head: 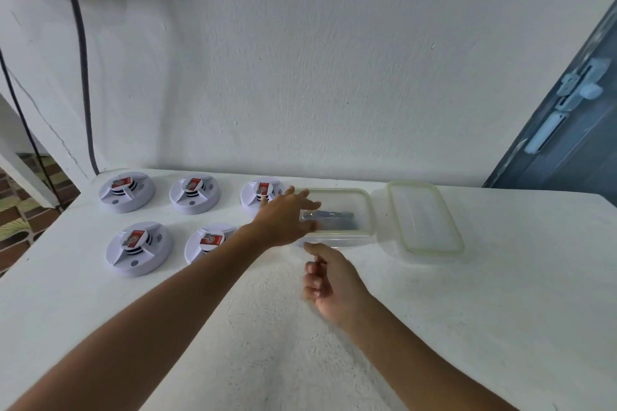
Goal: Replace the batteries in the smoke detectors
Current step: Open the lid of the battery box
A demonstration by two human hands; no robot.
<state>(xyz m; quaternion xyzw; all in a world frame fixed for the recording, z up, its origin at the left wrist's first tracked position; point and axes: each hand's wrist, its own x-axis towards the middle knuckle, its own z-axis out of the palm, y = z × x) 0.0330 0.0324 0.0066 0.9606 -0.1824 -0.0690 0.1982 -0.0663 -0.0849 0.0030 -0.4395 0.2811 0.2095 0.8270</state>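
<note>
The left hand (287, 217), fingers straight, is reaching into the clear container (362, 210) on the table (500, 294), where a likely light, rigid battery (337, 219) is lying; pinching its long sides looks best. The right hand (329, 280) is hovering, loosely curled, holding nothing.

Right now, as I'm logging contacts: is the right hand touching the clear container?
Apart. The head view shows a strip of white table between the right hand, fingers loosely curled, and the near wall of the clear container. The left hand reaches over its rim.
</note>
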